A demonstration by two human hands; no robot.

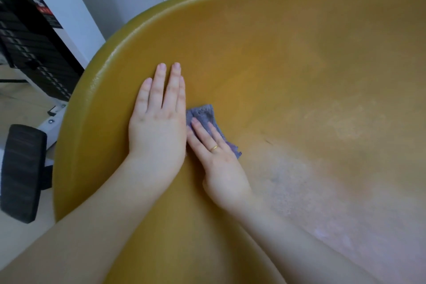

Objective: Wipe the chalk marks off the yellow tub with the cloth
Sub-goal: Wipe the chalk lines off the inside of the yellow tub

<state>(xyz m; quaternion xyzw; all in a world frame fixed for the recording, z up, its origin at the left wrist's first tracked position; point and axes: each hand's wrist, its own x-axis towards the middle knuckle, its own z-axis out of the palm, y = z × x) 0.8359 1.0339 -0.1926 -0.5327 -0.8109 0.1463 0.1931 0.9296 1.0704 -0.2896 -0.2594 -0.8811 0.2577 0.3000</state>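
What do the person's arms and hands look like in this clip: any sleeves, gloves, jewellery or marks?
Both forearms are bare as far as the frame shows: no sleeves, gloves or watch in view. The left hand wears nothing; its nails are short and look unpainted. The right hand has a thin gold ring on one of its fingers. No other markings can be made out.

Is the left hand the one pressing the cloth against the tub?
No, the right hand presses the cloth; the left hand lies flat on bare tub.

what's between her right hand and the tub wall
The purple cloth lies under the right hand, its straight fingers pressing it to the yellow tub; head view.
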